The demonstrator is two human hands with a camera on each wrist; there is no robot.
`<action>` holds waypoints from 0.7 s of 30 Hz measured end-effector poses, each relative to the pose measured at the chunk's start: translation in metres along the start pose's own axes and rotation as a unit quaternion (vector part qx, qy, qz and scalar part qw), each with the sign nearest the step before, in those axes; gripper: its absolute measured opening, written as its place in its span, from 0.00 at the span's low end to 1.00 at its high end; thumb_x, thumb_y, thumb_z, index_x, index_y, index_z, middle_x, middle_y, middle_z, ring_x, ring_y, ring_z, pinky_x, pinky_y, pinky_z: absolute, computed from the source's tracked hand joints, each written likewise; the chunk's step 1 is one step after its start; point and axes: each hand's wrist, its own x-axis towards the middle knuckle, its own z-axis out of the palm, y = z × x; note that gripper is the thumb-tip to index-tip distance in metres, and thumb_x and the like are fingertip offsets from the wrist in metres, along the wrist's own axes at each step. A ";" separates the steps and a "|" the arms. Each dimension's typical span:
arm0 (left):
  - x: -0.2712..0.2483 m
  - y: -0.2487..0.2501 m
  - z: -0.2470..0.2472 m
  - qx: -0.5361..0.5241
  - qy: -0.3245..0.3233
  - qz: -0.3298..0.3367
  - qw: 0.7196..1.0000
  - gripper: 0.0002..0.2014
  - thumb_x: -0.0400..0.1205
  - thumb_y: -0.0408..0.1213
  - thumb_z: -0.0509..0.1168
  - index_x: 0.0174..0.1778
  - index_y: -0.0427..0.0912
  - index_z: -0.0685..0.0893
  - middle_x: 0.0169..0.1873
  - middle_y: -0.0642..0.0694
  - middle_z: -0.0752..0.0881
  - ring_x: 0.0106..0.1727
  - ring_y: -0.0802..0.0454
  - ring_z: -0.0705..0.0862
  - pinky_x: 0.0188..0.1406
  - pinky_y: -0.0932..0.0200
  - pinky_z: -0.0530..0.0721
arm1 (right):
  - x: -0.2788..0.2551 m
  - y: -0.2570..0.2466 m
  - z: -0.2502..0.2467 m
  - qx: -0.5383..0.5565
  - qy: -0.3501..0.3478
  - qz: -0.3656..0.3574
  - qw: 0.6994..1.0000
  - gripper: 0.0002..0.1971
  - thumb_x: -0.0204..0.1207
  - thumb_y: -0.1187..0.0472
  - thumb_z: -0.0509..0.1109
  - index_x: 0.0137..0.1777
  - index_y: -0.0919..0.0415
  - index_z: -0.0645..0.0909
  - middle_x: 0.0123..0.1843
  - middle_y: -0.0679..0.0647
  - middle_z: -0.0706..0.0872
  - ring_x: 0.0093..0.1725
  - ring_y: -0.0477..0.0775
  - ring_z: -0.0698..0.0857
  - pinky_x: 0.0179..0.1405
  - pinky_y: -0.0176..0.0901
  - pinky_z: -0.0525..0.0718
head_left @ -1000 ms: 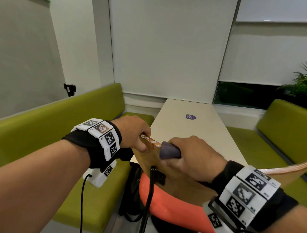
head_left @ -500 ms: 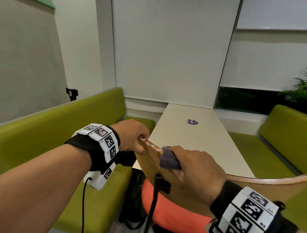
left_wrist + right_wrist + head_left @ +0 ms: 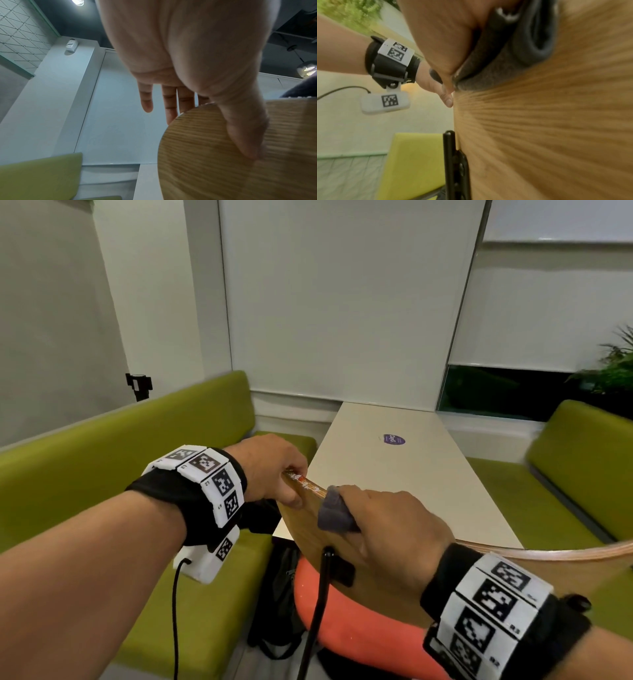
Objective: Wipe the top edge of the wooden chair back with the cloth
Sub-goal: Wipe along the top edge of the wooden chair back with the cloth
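Observation:
The wooden chair back (image 3: 310,537) curves away to the right, and its thin top edge (image 3: 306,484) carries white specks near the left corner. My left hand (image 3: 274,472) grips that corner: the thumb (image 3: 245,135) lies on the near face of the chair back (image 3: 223,169), with the fingers behind it. Just right of it, my right hand (image 3: 387,525) holds a dark grey cloth (image 3: 334,513) folded over the top edge. The right wrist view shows the cloth (image 3: 513,54) pressed on the chair back (image 3: 556,121) under the thumb.
A white table (image 3: 411,474) with a purple sticker stands beyond the chair. Green benches (image 3: 102,474) run along both sides. Below the chair back are an orange seat (image 3: 342,631), a black frame rod (image 3: 318,611) and a dark bag (image 3: 281,594). A plant (image 3: 613,364) stands far right.
The right hand with the cloth has slid a little left along the top edge, closer to the left hand. The left hand keeps its hold on the corner.

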 end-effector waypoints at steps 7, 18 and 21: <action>-0.002 0.004 -0.002 0.027 -0.016 -0.025 0.999 0.13 0.67 0.56 0.74 0.42 0.56 0.84 0.41 0.54 0.86 0.45 0.51 0.84 0.49 0.47 0.85 | 0.030 -0.001 -0.007 0.085 -0.087 0.064 0.990 0.14 0.76 0.38 0.66 0.48 0.48 0.79 0.45 0.50 0.85 0.43 0.54 0.84 0.43 0.46 0.82; -0.011 0.002 -0.008 0.037 0.005 -0.041 0.998 0.36 0.68 0.56 0.76 0.72 0.54 0.73 0.64 0.55 0.78 0.65 0.51 0.77 0.65 0.49 0.79 | 0.014 0.002 -0.005 0.134 0.008 -0.008 0.991 0.08 0.80 0.46 0.65 0.52 0.46 0.80 0.45 0.48 0.88 0.43 0.51 0.85 0.44 0.46 0.84; -0.013 -0.003 -0.011 0.046 -0.003 -0.060 0.997 0.40 0.67 0.57 0.77 0.75 0.53 0.71 0.67 0.54 0.77 0.68 0.50 0.75 0.67 0.48 0.78 | 0.024 -0.001 -0.007 0.105 -0.052 0.032 0.993 0.09 0.75 0.45 0.69 0.47 0.49 0.80 0.44 0.50 0.86 0.42 0.52 0.84 0.44 0.47 0.85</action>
